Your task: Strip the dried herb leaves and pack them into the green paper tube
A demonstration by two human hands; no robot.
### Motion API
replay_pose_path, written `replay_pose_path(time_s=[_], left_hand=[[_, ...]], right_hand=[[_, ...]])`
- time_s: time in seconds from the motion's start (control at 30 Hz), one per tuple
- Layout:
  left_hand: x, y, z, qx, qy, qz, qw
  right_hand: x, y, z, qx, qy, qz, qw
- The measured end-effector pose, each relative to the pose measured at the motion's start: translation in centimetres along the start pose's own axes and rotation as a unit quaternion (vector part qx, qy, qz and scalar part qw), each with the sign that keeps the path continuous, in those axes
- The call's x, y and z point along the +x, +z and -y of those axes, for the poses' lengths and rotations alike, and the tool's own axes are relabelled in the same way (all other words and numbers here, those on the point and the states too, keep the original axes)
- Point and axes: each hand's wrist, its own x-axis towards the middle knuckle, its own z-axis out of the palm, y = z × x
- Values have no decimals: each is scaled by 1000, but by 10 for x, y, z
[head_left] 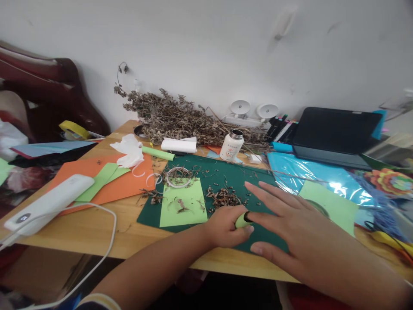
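The left hand (pixel 226 228) has its fingers curled around a small green paper tube (pixel 240 220), gripping it near the front edge of the table (pixel 142 234), with the tube's dark mouth toward the right hand (pixel 298 230). The right hand is spread wide, its fingers grasping nothing; the index fingertip meets the mouth of the tube, though whether it goes inside cannot be told.

Just beyond the left hand, a pile of dry leaves (pixel 226 198) lies on a dark green mat (pixel 209 163). To the left of the pile, a light green sheet (pixel 167 217) carries a few leaf bits, and a white ring (pixel 177 186) rests at its far edge among more scraps. An open bottle (pixel 229 148) stands upright behind the mat, in front of a heap of dried plants (pixel 174 118) along the wall. Orange paper (pixel 138 186) lies left of the mat, with a white power bank (pixel 53 202) partly on it.
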Motion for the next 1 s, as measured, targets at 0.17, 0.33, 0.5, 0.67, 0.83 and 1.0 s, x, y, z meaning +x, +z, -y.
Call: replay_pose_path(time_s=[0.17, 0.33, 0.5, 0.67, 0.83, 1.0], left_hand=[[0, 0, -2, 29, 6, 23, 999], [0, -1, -4, 39, -4, 31, 999], [1, -3, -2, 39, 13, 51, 998], [1, -3, 0, 52, 42, 35, 997], [1, -3, 1, 41, 37, 15, 998], [2, -4, 0, 31, 15, 27, 999]], right_hand=[[-8, -7, -3, 11, -26, -56, 998], [-18, 17, 1, 58, 83, -269, 958], [-5, 25, -9, 106, 34, -151, 982], [20, 5, -13, 41, -61, 7, 997], [29, 1, -4, -64, -93, 1, 994], [21, 6, -3, -84, -81, -46, 992]])
